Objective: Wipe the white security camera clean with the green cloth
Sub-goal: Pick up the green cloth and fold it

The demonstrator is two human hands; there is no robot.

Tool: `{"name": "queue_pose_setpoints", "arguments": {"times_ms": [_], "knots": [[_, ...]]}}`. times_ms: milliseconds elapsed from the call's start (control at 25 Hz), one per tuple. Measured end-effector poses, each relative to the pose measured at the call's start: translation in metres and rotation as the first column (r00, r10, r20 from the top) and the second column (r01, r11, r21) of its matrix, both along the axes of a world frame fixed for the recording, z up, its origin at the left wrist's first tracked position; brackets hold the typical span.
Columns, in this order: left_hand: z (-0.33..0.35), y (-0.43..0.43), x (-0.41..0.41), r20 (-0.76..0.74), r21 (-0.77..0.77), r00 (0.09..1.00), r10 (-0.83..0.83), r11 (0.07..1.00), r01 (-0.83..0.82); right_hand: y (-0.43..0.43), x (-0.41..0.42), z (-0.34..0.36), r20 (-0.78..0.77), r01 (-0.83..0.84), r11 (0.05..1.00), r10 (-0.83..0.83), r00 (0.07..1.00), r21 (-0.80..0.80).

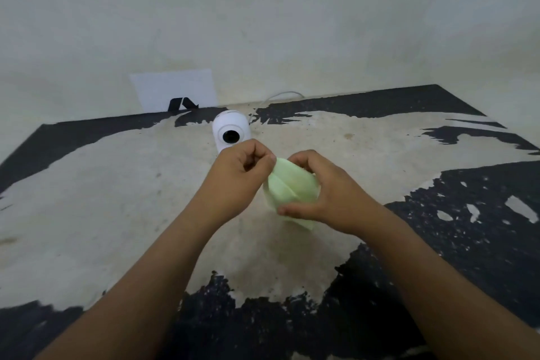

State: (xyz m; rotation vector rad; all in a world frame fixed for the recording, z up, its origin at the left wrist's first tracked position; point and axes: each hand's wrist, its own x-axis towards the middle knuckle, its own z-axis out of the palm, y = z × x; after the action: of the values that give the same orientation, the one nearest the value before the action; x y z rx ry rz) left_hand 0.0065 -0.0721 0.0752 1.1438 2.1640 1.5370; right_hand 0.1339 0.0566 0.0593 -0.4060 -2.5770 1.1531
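Note:
The white security camera (230,130) stands upright on the worn table (117,184), its dark lens facing me. Just in front of it, both hands hold the pale green cloth (287,188) above the tabletop. My left hand (242,172) pinches the cloth's upper edge between thumb and fingers. My right hand (324,190) grips the cloth from the right, thumb pressed on its lower part. The cloth is folded and hangs between the hands. My left hand hides the camera's base. Neither the cloth nor a hand touches the camera's head.
A white cable (280,96) runs from behind the camera toward the wall. A white sheet (175,90) with a black mark (182,104) leans against the wall at the table's back edge. The tabletop is beige with peeling black patches.

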Motion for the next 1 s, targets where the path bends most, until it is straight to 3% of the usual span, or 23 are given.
{"name": "queue_pose_setpoints", "arguments": {"times_ms": [200, 320, 560, 720, 1000], "knots": [[0.019, -0.035, 0.009, -0.017, 0.022, 0.997, 0.076, 0.997, -0.076, -0.053, -0.003, 0.001, -0.043, -0.057, 0.993, 0.053, 0.998, -0.099], [0.024, -0.051, 0.009, -0.042, 0.014, 0.990, 0.132, 0.991, -0.131, -0.071, -0.004, -0.001, -0.080, -0.057, 0.996, 0.052, 0.995, -0.067], [0.027, -0.072, 0.017, 0.050, 0.049, 0.987, 0.150, 0.987, -0.153, -0.088, -0.005, -0.006, -0.249, 0.037, 0.996, -0.055, 0.967, -0.078], [0.027, -0.080, 0.020, 0.008, 0.062, 0.983, 0.182, 0.981, -0.183, -0.090, 0.003, 0.004, -0.287, -0.025, 0.981, -0.032, 0.957, -0.194], [0.025, -0.078, 0.018, 0.222, 0.136, 0.960, 0.171, 0.969, -0.204, -0.082, 0.004, 0.003, -0.226, -0.143, 0.921, 0.062, 0.972, -0.363]]}}
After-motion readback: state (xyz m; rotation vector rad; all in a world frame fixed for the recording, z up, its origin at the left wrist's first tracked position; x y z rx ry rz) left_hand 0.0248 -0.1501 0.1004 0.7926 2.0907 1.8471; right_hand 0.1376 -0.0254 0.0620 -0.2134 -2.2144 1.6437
